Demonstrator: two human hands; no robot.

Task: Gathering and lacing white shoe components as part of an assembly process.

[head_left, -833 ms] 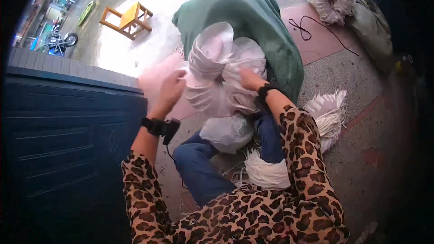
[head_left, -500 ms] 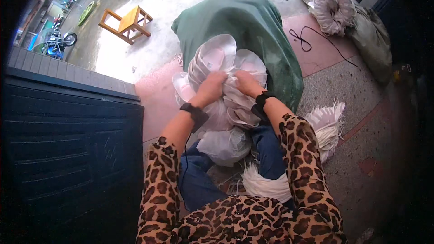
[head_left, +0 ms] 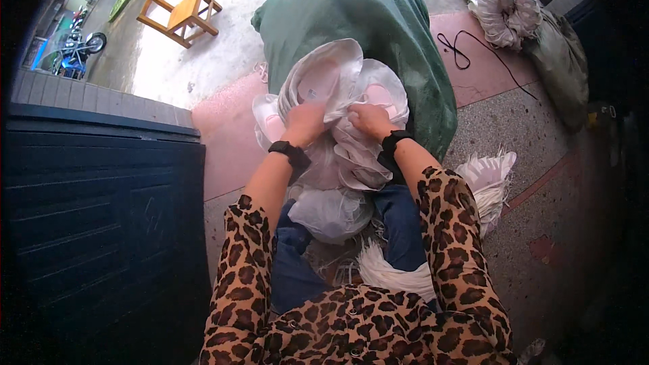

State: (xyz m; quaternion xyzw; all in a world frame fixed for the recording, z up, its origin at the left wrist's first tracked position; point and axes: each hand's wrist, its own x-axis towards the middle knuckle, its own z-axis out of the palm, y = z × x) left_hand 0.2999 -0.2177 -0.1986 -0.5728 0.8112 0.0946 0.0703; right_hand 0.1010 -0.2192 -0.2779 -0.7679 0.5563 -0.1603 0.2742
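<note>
In front of my knees, a bunch of stacked pale fabric pieces (head_left: 346,61) fans out with rounded edges and pinkish ovals at the centres. My left hand (head_left: 305,124) is closed on the left stack, its fingertips partly hidden among the layers. A small gap away, my right hand (head_left: 372,122) pinches the right-hand pieces near their gathered middle. More layers hang below both hands. A translucent whitish bag-like bundle (head_left: 331,215) sits between my legs. Behind the fabric stands a bulky green sack (head_left: 345,10), partly covered by the bunch.
A wooden chair (head_left: 181,17) stands at far left, beyond a dark blue door (head_left: 101,209). White stringy bundles (head_left: 488,182) lie by my right leg. A black cord (head_left: 490,61) crosses the floor at right, near a ruffled pale bunch (head_left: 503,10) on a greyish sack (head_left: 558,67).
My hands have moved slightly apart, the left one going left and down. The upper fabric layers have spread wider, showing more of the pink ovals. The view has shifted a little.
</note>
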